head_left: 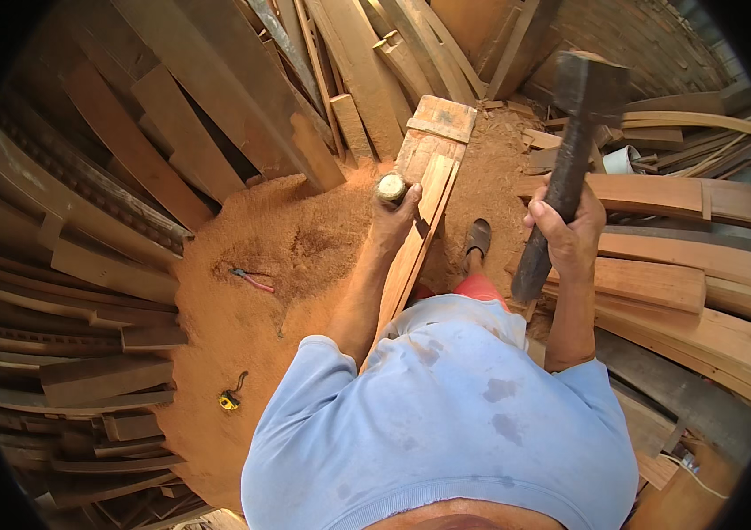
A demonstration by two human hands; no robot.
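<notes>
My right hand [567, 231] grips the dark handle of a heavy wooden mallet [575, 132], raised with its head up at the right. My left hand [396, 215] is closed around a chisel whose round, worn butt end [390, 187] points upward. The chisel is held against a long pale wooden plank [424, 221] that runs away from me over the sawdust. My foot in a dark sandal [477, 238] rests beside the plank.
Orange sawdust [278, 265] covers the floor. Dark planks are stacked along the left [84, 265] and lean at the back [243, 97]. Pale boards [685, 283] lie at the right. Red-handled pliers [252, 280] and a yellow tape measure [230, 400] lie on the sawdust.
</notes>
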